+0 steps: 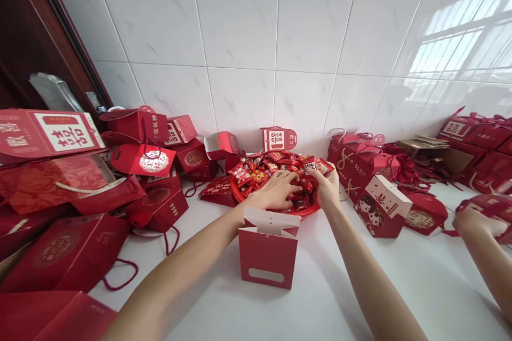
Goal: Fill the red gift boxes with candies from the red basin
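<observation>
Among wrapped sweets (262, 175) heaped in a red basin (236, 191), the left hand (282, 189) dips its fingertips, spread as if to sort loose pieces; whether they grasp any is hidden. At the basin's right side, the right hand (327, 183) lays its thumb over packets, perhaps steadying them, though its grip cannot be told. Just nearer stands an upright red box (268, 255), its open mouth probably kept handy. Farther out, decorated boxes (156, 202) flank both sides, leaving middle space for the forearms.
</observation>
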Available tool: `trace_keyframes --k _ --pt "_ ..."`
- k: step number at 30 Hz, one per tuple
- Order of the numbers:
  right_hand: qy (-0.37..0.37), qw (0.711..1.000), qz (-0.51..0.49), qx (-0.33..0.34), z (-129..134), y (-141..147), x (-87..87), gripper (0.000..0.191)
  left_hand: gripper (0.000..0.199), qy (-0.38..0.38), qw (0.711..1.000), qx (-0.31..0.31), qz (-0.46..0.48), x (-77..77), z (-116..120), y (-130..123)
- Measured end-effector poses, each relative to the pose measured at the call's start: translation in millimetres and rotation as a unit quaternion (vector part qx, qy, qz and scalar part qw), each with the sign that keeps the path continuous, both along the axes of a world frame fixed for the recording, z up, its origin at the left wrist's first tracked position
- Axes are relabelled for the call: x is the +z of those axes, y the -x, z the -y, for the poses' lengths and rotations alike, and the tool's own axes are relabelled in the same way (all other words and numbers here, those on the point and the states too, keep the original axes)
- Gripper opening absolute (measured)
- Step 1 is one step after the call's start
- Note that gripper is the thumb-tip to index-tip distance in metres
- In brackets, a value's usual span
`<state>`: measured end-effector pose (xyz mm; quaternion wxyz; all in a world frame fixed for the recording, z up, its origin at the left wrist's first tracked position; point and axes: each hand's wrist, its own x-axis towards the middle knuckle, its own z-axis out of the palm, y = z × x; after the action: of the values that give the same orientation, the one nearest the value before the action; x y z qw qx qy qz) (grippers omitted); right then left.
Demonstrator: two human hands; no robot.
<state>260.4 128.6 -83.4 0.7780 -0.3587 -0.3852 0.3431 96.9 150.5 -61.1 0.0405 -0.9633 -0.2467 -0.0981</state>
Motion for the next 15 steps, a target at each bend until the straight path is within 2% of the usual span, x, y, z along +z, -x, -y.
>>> trace_keyframes --k 3,8,15 --pt "0.001 1.000 -0.004 -0.003 -0.3 -0.3 -0.5 0.043 0.042 -0.020 0.999 0.039 0.004 2.5 1.9 -2.5" --pt "-0.007 1.000 -0.002 -0.015 -1.5 -0.4 -2.0 0.041 0.034 -0.007 0.997 0.081 -0.003 7.9 3.8 -3.0" --pt "-0.008 1.000 0.006 -0.015 2.1 2.5 1.5 0.039 0.021 0.041 0.999 0.013 -0.019 3.9 0.7 -0.3"
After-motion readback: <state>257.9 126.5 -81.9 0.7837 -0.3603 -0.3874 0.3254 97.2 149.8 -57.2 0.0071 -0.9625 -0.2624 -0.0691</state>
